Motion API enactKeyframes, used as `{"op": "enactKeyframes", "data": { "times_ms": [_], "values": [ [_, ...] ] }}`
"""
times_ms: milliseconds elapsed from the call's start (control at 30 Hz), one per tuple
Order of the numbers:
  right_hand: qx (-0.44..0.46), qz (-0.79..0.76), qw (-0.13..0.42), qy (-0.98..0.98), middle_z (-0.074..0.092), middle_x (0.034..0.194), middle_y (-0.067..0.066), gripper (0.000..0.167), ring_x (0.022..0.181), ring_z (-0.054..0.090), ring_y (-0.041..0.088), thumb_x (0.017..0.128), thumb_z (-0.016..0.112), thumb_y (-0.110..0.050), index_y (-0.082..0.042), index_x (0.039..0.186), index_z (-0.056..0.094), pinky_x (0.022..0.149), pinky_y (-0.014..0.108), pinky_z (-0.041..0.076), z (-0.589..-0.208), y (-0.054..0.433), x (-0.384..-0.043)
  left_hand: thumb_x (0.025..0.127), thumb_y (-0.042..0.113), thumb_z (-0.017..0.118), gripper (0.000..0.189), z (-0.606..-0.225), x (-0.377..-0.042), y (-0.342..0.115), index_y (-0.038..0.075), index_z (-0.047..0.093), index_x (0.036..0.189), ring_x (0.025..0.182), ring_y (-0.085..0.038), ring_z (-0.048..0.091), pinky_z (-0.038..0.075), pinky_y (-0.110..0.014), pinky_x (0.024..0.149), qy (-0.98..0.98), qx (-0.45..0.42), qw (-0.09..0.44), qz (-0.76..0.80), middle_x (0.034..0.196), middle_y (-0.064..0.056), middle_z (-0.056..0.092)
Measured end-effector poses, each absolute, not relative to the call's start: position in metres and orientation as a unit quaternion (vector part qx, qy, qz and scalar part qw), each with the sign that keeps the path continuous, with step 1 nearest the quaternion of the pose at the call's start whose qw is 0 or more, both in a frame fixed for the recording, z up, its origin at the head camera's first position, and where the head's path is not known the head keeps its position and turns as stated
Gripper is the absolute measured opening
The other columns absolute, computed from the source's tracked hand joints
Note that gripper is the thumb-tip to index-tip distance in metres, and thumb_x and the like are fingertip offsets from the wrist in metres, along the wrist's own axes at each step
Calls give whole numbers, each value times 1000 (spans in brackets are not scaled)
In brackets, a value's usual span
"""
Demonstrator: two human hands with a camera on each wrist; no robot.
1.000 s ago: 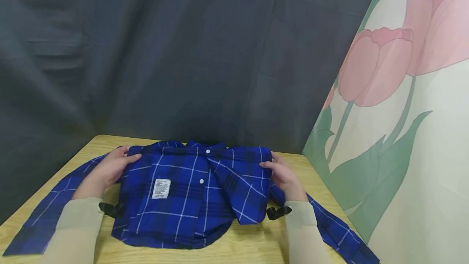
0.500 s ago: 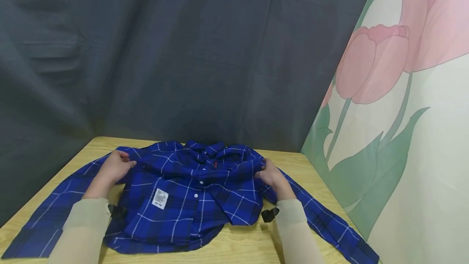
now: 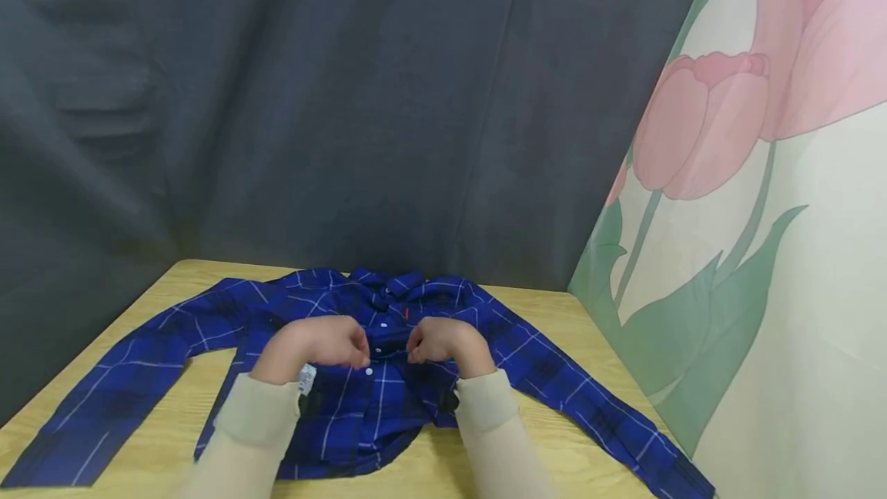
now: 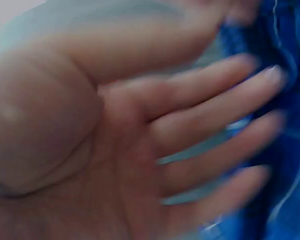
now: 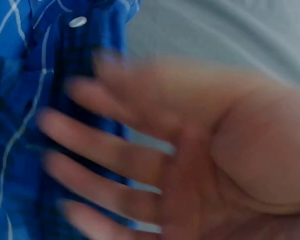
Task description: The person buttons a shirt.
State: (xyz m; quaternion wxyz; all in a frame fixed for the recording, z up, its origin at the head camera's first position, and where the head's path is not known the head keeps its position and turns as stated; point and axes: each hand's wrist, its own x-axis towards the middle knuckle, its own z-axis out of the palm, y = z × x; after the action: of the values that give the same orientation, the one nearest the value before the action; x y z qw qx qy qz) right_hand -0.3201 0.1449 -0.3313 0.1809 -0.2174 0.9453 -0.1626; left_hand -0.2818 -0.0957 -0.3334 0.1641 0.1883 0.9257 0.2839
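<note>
A blue plaid shirt [image 3: 333,406] with white grid lines and white buttons lies front up, its sleeves spread to both sides and its collar [image 3: 388,281] at the far edge. Over its button strip are both hands, close together. My left hand [image 3: 326,341] is left of the buttons; in the left wrist view its fingers [image 4: 215,112] are spread and loosely bent, with nothing between them. My right hand [image 3: 443,341] mirrors it on the other side, and its fingers [image 5: 100,155] look relaxed and apart, blurred in the right wrist view. The left forearm partly covers a white label [image 3: 307,380].
The shirt rests on a light wood-grain table [image 3: 145,422]. Behind it hangs a dark grey curtain [image 3: 346,114], close to the table's back edge. A wall painted with pink tulips [image 3: 700,129] stands along the right side.
Both hands have let go of the shirt's shoulder areas and moved inward to its middle. The raised, folded-over upper part has come down, showing collar and more buttons.
</note>
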Motion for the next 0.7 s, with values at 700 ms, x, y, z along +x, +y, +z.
{"op": "enactKeyframes", "data": {
  "times_ms": [700],
  "values": [
    [-181, -167, 130, 960, 78, 109, 6, 22, 97, 69, 20, 93, 85, -18, -6, 110, 78, 97, 41, 61, -387, 141, -369, 92, 18, 84, 20, -403, -331, -75, 6, 75, 106, 92, -25, 67, 60, -47, 92, 960, 105, 66, 251, 105, -8, 76]
  ]
}}
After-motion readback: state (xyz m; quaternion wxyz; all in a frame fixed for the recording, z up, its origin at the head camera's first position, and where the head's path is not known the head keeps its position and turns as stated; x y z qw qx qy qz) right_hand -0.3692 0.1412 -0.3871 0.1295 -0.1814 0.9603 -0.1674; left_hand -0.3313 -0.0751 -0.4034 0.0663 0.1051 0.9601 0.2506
